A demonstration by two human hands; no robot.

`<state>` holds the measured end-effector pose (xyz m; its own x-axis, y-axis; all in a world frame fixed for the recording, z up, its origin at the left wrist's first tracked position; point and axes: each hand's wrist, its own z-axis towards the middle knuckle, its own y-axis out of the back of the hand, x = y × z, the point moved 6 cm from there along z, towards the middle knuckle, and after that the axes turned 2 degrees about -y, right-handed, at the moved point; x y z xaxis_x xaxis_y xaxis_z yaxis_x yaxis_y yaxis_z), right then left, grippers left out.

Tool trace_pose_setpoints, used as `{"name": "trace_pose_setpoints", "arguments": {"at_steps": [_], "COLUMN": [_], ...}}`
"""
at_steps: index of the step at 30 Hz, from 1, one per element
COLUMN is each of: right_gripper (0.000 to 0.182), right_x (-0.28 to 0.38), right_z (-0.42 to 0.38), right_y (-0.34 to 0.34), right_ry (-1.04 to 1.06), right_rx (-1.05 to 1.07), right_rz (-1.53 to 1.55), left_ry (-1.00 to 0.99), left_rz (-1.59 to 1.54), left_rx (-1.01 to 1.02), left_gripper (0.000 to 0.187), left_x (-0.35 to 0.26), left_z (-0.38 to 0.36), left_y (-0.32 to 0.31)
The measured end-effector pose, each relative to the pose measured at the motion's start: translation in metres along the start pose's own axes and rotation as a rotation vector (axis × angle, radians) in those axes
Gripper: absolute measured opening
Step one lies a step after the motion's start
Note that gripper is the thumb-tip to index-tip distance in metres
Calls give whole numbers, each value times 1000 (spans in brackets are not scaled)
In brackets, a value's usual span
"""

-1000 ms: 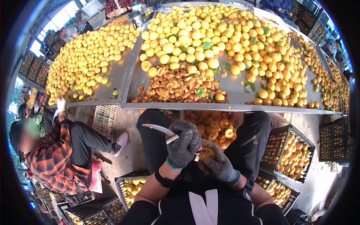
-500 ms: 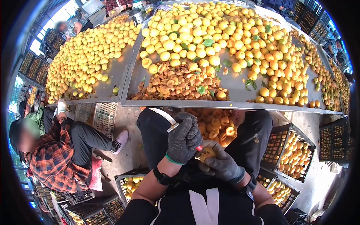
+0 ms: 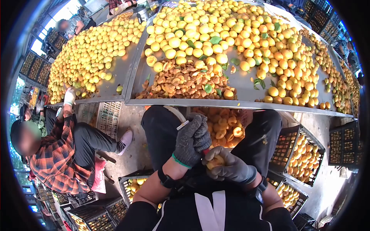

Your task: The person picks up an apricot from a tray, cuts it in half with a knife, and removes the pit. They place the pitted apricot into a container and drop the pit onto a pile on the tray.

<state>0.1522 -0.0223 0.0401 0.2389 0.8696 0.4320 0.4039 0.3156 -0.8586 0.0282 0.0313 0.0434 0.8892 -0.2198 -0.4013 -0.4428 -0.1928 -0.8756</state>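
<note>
My left hand [image 3: 191, 135], in a dark knit glove with a green cuff edge, is closed around a curved-bladed knife [image 3: 176, 114]. The pale blade points up toward the table edge, and a red end shows below my fist, close to the fruit. In a grey coated glove, my right hand [image 3: 231, 168] grips an apricot [image 3: 216, 162] between thumb and fingers. Both hands meet over my lap. Behind them, between my knees, a container holds apricot halves [image 3: 220, 125]. Fingers hide part of the held fruit and most of the knife's grip.
A metal table [image 3: 246, 86] ahead bears whole apricots [image 3: 208, 29], leaves and a heap of brown scraps [image 3: 185, 82]. Black crates [image 3: 298, 154] of fruit stand at my right, another crate [image 3: 133, 186] at my left. A co-worker in a plaid shirt [image 3: 56, 163] sits to the left.
My hands have shifted slightly right, and my right fingers have moved around the apricot, which shows more of its cut-looking face. The co-worker's gloved hand has risen onto the fruit pile.
</note>
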Motion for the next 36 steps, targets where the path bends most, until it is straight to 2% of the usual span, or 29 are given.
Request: {"name": "trace_pose_setpoints", "arguments": {"at_steps": [1, 3, 4, 6, 7, 9, 18, 22, 24, 25, 27, 28, 29, 31, 33, 35, 36], "right_gripper": [43, 40, 40, 39, 39, 40, 45, 42, 34, 34, 32, 38, 38, 42, 45, 49, 48], "right_x": [2, 3, -2, 16, 14, 18, 7, 10, -1, 2, -4, 1, 2, 12, 12, 15, 19], "right_z": [-2, -2, 1, 2, 2, 1, 1, 2, 8, 7, 10, 6, 6, 4, 4, 4, 3], "right_y": [-5, -2, 2, -7, -4, -9, 2, 10, 27, 30, 43, 34, 29, 28, 36, 41, 43], "right_ry": [-1, -29, -29, 561, 559, 697, 764, 734, 240, 241, -12, 102, 101, 258, 257, 254, 257], "right_rx": [1, -165, -167, -191, -195, -179, -173, -208, -110, -118, -146, -87, -90, -142, -187, -230, -287], "right_rz": [0, -58, -57, -1216, -1215, -1315, -1428, -1363, -673, -670, -91, 25, 23, 17, -35, -90, -224], "left_ry": [77, 64, 25, -8, -60, -117, 12, 60, 66, 78, 51, 15, 15, -20, -41, -79, -66], "left_rz": [-1, 10, 43, 74, 119, 164, 62, 38, 26, 10, 20, 31, 27, -94, -60, -34, -51], "left_rx": [17, 12, -3, -17, -18, -19, -35, -92, -100, -119, -106, -97, -95, 60, 50, 133, 138], "left_gripper": [12, 14, 13, 11, 10, 9, 9, 12, 13, 13, 13, 13, 13, 13, 13, 13, 14], "left_x": [5, 7, 6, 5, 1, -4, 8, 16, 17, 19, 11, 5, -1, -15, -26, -32, -30], "left_z": [2, 2, 2, 0, 0, -2, 5, 18, 24, 24, 28, 30, 31, 32, 30, 27, 25], "left_y": [3, 2, 0, -7, -11, -18, -2, 20, 27, 31, 30, 29, 30, 24, 24, 23, 22]}}
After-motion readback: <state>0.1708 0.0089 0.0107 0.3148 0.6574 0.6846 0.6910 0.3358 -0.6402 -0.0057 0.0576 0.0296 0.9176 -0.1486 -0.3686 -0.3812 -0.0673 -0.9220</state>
